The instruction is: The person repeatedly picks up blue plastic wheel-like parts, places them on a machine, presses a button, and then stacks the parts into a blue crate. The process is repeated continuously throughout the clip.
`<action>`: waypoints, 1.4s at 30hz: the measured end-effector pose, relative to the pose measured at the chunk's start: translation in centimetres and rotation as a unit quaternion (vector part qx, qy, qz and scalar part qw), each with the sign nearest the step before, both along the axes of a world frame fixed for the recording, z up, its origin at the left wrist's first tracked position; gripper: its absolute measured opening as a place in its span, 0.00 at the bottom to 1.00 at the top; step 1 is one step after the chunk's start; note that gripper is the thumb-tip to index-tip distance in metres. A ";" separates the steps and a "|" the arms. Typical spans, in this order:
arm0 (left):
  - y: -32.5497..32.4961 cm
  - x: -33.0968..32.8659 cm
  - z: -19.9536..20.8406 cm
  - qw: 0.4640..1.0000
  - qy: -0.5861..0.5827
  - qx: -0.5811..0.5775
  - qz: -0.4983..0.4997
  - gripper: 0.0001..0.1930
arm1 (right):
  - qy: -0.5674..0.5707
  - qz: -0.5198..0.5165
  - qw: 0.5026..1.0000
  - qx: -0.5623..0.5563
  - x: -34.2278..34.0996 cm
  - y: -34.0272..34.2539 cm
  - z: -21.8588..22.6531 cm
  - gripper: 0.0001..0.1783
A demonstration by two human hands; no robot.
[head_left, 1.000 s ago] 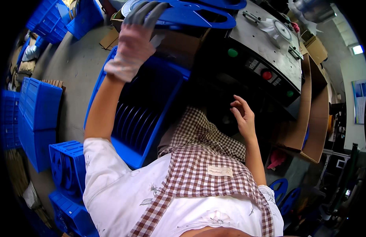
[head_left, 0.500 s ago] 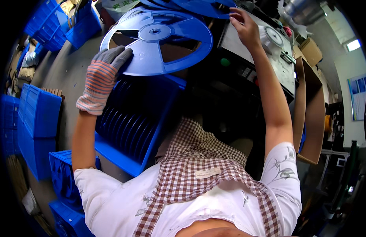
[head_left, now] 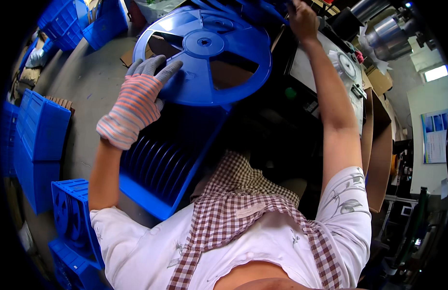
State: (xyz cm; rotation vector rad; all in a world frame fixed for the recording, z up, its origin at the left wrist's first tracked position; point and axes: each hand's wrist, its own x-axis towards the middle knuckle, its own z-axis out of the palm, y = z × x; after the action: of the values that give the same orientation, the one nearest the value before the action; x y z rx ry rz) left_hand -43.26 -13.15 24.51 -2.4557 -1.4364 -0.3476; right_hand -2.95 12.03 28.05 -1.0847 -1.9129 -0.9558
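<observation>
Hands at work: left hand (head_left: 139, 96) on a blue reel (head_left: 203, 43), right hand (head_left: 304, 20) beyond it

Head view: the left hand, in a striped glove with grey fingertips, grasps the reel by its near left rim, four fingers spread over the face and the thumb low at the edge. The reel lies face up and slightly tilted at the top of the view, its near rim above the far end of a blue crate (head_left: 154, 205); what bears its far side is hidden. The right hand is bare, stretched far forward beside more blue parts (head_left: 262, 8); its fingertips are partly hidden, and I cannot tell whether it grips any of them.

Inside the crate, a row of thin discs (head_left: 161, 159) stands on edge. Right of the crate is a machine (head_left: 308, 67) with a metal top, a white part (head_left: 344, 65) on it and a green button (head_left: 291, 93) on its dark front. An open carton (head_left: 376, 159) stands beside the machine. Further left, blue bins (head_left: 42, 125) are stacked on the floor (head_left: 91, 121). The person wears a checked apron (head_left: 243, 212).
</observation>
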 end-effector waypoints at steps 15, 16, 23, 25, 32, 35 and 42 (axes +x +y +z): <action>10.9 10.5 0.5 0.965 0.000 -0.196 0.175 0.41 | 0.388 0.229 0.882 -0.137 -4.2 -20.2 2.8 0.11; 11.6 10.6 -0.5 0.966 -0.001 -0.189 0.179 0.40 | 0.404 0.278 0.857 -0.160 -3.9 -21.7 2.9 0.10; 17.1 13.4 -1.5 0.964 -0.030 -0.185 0.188 0.35 | 0.491 0.369 0.755 -0.230 -4.1 -32.4 3.8 0.16; 18.4 14.1 -2.1 0.964 -0.031 -0.179 0.195 0.36 | 0.495 0.399 0.740 -0.219 -4.2 -34.3 3.8 0.19; 20.5 15.1 -1.2 0.955 -0.028 -0.156 0.249 0.33 | 0.515 0.397 0.734 -0.199 -3.2 -39.1 3.3 0.30; 20.5 12.8 0.1 0.960 -0.071 -0.181 0.203 0.35 | 0.511 0.396 0.739 -0.191 -2.1 -39.9 3.3 0.29; 7.8 6.8 2.6 0.868 -0.468 -0.157 -0.047 0.33 | 0.528 0.435 0.676 -0.273 -6.5 -40.3 6.0 0.31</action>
State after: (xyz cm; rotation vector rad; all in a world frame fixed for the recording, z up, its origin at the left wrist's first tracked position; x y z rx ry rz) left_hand -36.41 -5.33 27.15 -2.7386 -1.7903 -1.6221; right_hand -9.45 -28.31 34.04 -0.5753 -1.3349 0.7462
